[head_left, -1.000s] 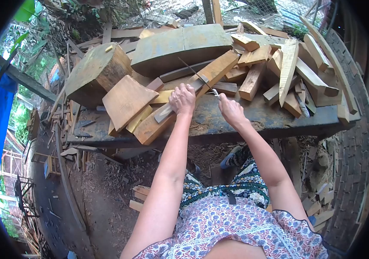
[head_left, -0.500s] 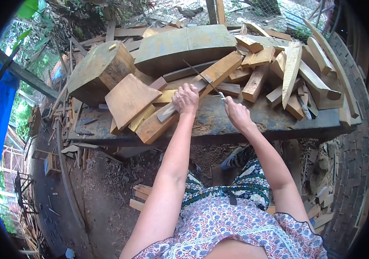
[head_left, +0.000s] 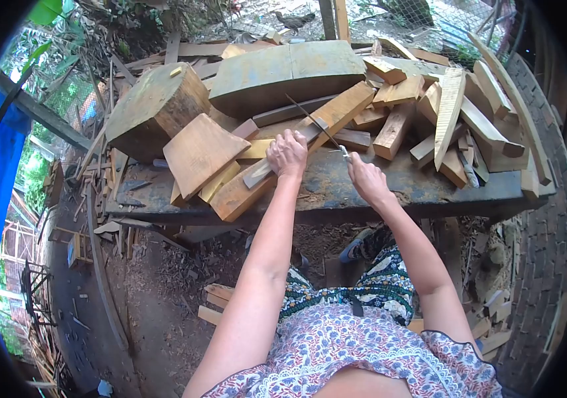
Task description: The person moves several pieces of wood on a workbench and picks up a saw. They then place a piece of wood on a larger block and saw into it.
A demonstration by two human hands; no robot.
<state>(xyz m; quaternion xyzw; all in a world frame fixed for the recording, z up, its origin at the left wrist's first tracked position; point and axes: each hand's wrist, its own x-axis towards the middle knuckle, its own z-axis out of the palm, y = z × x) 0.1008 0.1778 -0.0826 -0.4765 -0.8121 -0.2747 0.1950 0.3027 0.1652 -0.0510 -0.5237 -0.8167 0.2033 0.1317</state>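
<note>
My left hand (head_left: 287, 154) is closed over a short, dark-edged wood strip (head_left: 257, 174), pressing it onto a longer wooden beam (head_left: 233, 200). The beam lies slanted across the workbench (head_left: 336, 192). In my right hand (head_left: 368, 180), closed around its pale grip, is a narrow saw (head_left: 314, 122) with a thin dark blade. That blade crosses the far end of the strip, just beyond my left hand. Its contact with the wood is too small to make out. A flat, curved-edge board (head_left: 202, 154) leans on other pieces left of my left hand.
Large wood blocks (head_left: 286, 69) stand behind the beam, with another thick block (head_left: 151, 109) at left. Several offcuts (head_left: 395, 129) are piled on the right. A long curved plank (head_left: 515, 109) stands at the bench's right end. Scraps litter the ground (head_left: 164, 298).
The view has shifted slightly. The saw blade has moved a little along its line across the strip, toward my right hand's side. My left hand keeps its hold.
</note>
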